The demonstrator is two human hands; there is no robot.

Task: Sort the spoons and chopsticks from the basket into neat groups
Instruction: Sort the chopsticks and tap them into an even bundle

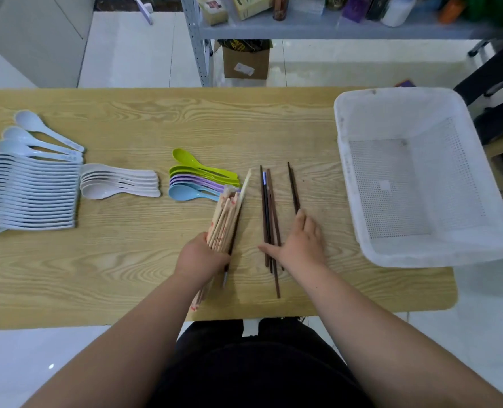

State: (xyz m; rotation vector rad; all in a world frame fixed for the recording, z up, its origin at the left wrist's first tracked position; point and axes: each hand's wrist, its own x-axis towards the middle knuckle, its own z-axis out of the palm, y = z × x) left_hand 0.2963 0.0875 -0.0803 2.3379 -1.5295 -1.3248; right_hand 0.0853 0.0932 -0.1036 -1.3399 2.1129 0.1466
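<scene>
My left hand [200, 257] grips a thick bundle of wrapped light wooden chopsticks [226, 216], tilted up off the wooden table [126, 260], with a dark chopstick in the bundle. My right hand [300, 240] lies flat with straight fingers on several dark brown chopsticks [269, 219] on the table; one dark chopstick [293, 184] runs out from under its fingertips. To the left lie a long row of pale blue-white spoons [29, 192], a small stack of white spoons [117, 181], and green, purple and blue spoons [200, 179]. The white plastic basket [359, 201] stands at the right, empty.
A grey metal shelf [303, 30] with boxes and bottles stands behind the table, with a cardboard box [246, 63] on the floor under it. A dark chair [497, 83] is at the far right. My legs in dark trousers show below the table's near edge.
</scene>
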